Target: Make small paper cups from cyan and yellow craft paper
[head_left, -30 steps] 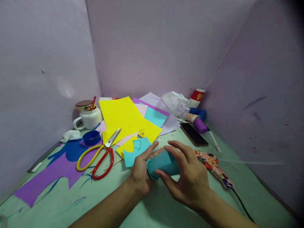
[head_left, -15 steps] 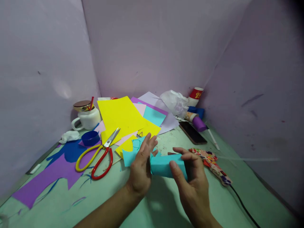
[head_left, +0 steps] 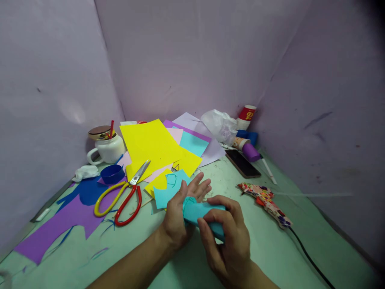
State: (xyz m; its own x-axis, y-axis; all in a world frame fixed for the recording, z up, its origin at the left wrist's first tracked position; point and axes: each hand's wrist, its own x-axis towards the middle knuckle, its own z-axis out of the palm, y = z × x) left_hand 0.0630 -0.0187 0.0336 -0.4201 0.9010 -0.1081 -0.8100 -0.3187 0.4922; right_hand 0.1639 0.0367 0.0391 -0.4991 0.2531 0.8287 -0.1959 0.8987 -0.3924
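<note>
A turquoise paper tube [head_left: 200, 212] lies tilted between my hands above the table. Wrapped round its side, the thumb and fingers of my right hand [head_left: 230, 235] grip it. The tube's left end, which has a ragged edge, rests against the palm of my left hand [head_left: 183, 212]. That hand is turned up with its fingers stretched out. Just beyond it lies a cut turquoise paper piece [head_left: 164, 192] with a drawn outline. Scissors [head_left: 134, 192] with one yellow and one red handle lie open to the left.
A glue gun [head_left: 264, 200] with a black cord lies at right, below a phone [head_left: 243, 162]. Yellow sheets [head_left: 150, 140] and other coloured paper pile up at the back. A white mug [head_left: 110, 148], a blue paper ring [head_left: 112, 174] and purple scraps [head_left: 57, 228] stand or lie at left.
My right hand has moved left and down with the tube, tilting it. The left hand has turned palm-up, its fingers more to the right. The camera view has shifted slightly.
</note>
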